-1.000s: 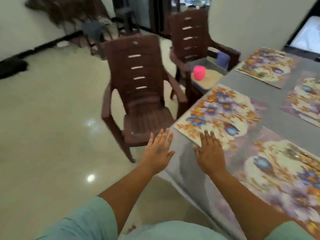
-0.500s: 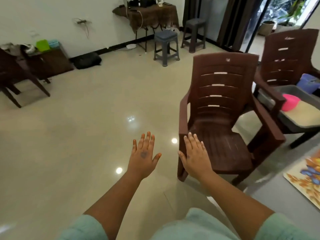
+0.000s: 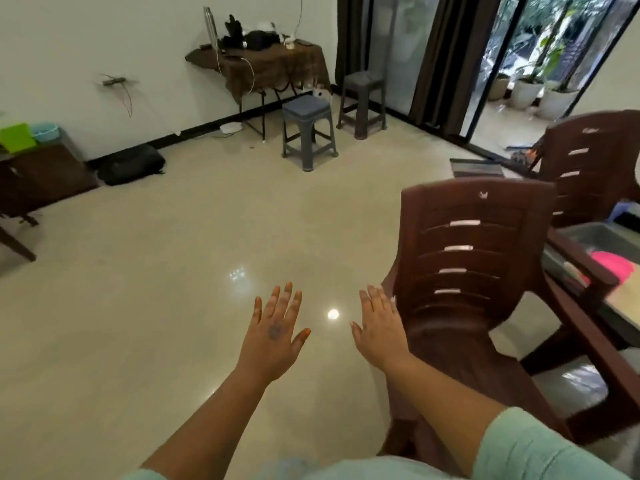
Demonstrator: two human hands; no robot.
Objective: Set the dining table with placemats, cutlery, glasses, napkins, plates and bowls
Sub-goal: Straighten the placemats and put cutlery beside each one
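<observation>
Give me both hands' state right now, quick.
Left hand: open, fingers spread, holding nothing.
Right hand: open, fingers straight, holding nothing.

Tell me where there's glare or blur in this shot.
Head view: two bright lamp glints on the glossy floor, one beside the left hand; the chair and bottom edge are motion-blurred; the wide lens bends the doorway lines.

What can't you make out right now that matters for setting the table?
- Dining table and placemats: outside the head view, past the right edge.
- Pink item on the far chair's seat: partly hidden by an armrest, cut off at the edge.
- Items on the cloth-covered side table: too small to identify.
- Left hand and right hand: visibly empty.
</observation>
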